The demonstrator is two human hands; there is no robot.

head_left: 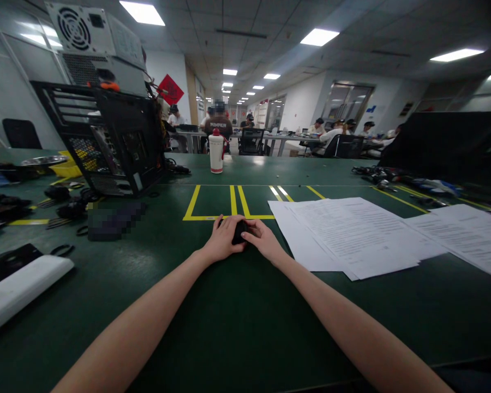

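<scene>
Between my two hands is a small, dark, rounded object [239, 232], low over the green table [237, 327]; its kind is hard to make out. My left hand [223, 238] curls round its left side, covering much of it. From the other side, the fingers and thumb of my right hand [264, 238] press against it. Just beyond my fingers runs yellow tape [200, 218] marking out boxes on the tabletop. Printed papers [352, 234] lie close to the right of my right hand.
A black computer case [123, 142] with power supplies [90, 33] on top stands back left. A white bottle [216, 153] with a red lid stands beyond the tape. A white bar-shaped object [24, 289] lies near left. Cables [376, 177] lie back right. People sit farther off.
</scene>
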